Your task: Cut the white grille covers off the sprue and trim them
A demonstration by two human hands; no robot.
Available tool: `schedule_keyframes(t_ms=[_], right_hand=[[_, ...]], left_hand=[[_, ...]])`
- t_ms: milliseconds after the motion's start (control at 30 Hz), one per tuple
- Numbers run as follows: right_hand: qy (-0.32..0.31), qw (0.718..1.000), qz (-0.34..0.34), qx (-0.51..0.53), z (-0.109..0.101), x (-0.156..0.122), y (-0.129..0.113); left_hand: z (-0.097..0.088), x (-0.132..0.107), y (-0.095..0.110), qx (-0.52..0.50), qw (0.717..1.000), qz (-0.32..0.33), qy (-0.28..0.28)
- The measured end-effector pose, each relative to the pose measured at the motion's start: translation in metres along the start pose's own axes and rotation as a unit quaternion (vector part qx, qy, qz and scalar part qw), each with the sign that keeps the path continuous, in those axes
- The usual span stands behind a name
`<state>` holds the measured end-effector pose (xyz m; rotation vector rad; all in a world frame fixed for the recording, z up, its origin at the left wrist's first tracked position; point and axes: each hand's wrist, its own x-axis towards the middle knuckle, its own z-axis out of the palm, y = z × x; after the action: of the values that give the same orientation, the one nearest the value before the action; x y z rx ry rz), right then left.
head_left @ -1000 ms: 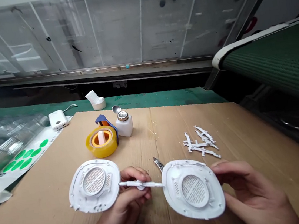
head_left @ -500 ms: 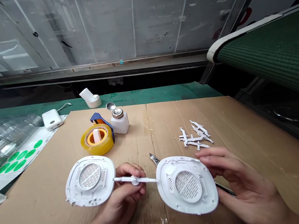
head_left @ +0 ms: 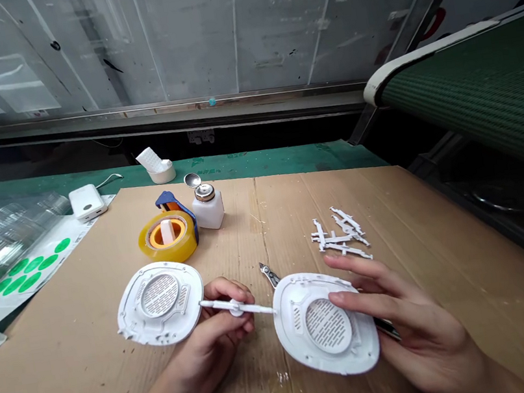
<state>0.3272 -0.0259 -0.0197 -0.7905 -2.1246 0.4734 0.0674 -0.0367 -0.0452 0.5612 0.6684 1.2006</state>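
Two white round plastic covers with grilles are joined by a thin white sprue bar [head_left: 236,306]. My left hand [head_left: 219,337] pinches that bar from below, holding the left cover [head_left: 160,302] above the cardboard. The right cover [head_left: 326,330] hangs at the bar's other end. My right hand [head_left: 409,325] rests on the right cover's edge with the thumb on its face and the fingers spread loosely. Small cutters [head_left: 270,275] lie on the cardboard behind the right cover, their handle running under my right hand.
On the cardboard sheet [head_left: 447,247] lie a heap of cut white sprue pieces [head_left: 339,235], a yellow tape roll [head_left: 168,236] and a white pump bottle [head_left: 207,207]. A green-dot label sheet [head_left: 31,270], white power bank [head_left: 88,201] and clear plastic lie left. A green conveyor [head_left: 482,91] runs at right.
My right hand shifted from the right cover's far edge onto its face, thumb now lying over the front. The joined covers dropped slightly and drifted left.
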Motion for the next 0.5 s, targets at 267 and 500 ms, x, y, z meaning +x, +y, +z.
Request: schedule_keyframes(t_ms=[267,500], right_hand=[[-0.006,1.0,-0.006,0.03,-0.001,0.0,-0.005],[-0.019,0.997,0.018,0.073,-0.005,-0.002,-0.017]], left_hand=[[-0.001,0.0,0.001,0.01,1.0,0.001,-0.015],[-0.003,0.0,0.003,0.039,0.999,-0.014,-0.018]])
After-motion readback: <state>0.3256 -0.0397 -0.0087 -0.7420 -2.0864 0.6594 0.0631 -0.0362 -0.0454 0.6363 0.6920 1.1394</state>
